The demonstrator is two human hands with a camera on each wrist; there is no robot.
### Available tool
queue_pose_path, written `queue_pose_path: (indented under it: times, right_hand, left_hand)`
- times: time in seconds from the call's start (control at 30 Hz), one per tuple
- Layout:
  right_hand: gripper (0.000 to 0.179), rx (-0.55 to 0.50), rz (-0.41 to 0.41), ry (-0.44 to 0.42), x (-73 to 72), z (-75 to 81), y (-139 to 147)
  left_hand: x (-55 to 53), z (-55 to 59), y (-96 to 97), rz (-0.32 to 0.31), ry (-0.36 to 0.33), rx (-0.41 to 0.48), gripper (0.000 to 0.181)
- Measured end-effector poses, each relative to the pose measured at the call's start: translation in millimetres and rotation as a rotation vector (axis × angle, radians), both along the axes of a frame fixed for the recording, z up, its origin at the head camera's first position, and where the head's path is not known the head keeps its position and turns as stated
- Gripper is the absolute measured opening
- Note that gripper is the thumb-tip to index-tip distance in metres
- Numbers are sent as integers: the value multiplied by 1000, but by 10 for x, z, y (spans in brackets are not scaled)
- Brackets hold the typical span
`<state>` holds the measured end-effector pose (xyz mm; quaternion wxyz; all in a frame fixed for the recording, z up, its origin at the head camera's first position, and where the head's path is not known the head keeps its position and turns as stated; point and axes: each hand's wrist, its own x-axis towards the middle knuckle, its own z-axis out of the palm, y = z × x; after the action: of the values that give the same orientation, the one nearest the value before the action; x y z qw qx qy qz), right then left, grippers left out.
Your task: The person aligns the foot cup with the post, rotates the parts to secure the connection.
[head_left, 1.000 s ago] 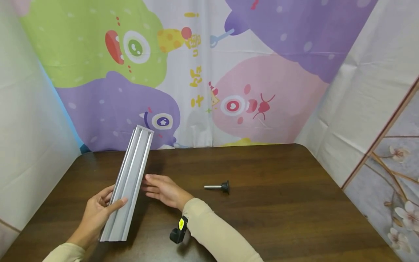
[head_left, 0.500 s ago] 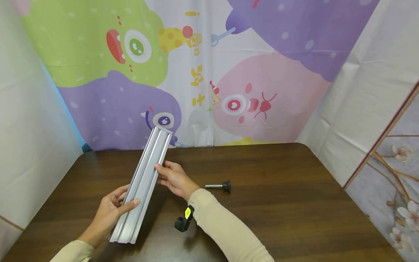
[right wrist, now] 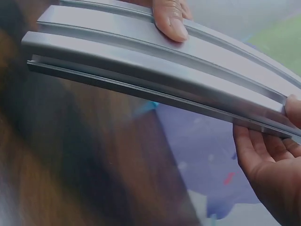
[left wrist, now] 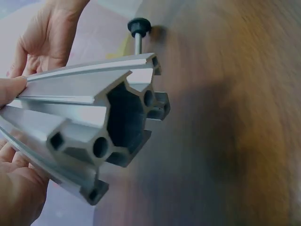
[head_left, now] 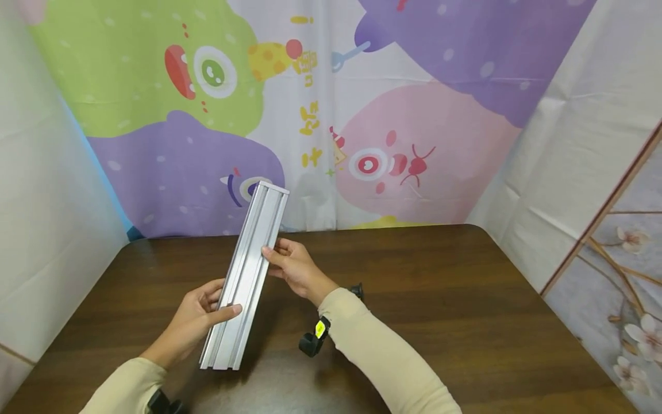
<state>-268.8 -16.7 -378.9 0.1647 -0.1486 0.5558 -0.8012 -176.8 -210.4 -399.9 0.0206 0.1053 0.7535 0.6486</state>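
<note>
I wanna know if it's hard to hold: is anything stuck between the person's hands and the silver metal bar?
Nothing visible is. The left hand and right hand both grip the metal bar directly. The black knob lies on the table, apart from it.

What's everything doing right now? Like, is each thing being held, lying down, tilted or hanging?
Metal bar: tilted, held in both hands, hollow at one end.
Left hand: gripping lower down, thumb across the front.
Right hand: gripping higher up.
Black-headed bolt: lying on the table, partly hidden.
Cartoon curtain: hanging behind the table.
</note>
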Motion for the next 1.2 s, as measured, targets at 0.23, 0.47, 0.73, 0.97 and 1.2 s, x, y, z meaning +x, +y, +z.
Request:
queue_pose_path:
  times: [0.23, 0.47, 0.73, 0.97, 1.2]
  right_hand:
    - [33, 75, -17, 116, 61, 248, 222]
    - [39, 279, -41, 346, 175, 477, 463]
    - [46, 498, -77, 604, 354, 626, 685]
    - [48, 533, -122, 690, 507, 593, 768]
    - [42, 481, -70, 689, 545, 539, 833]
  left_hand:
    - [-50, 148, 191, -30, 58, -94, 58]
    - [-116, 236, 376, -65, 149, -166, 45]
    - [-148, 259, 548, -131, 216, -173, 44]
    - [-156, 184, 614, -159, 258, -149, 39]
    - [-167, 92, 676, -190, 210, -112, 38]
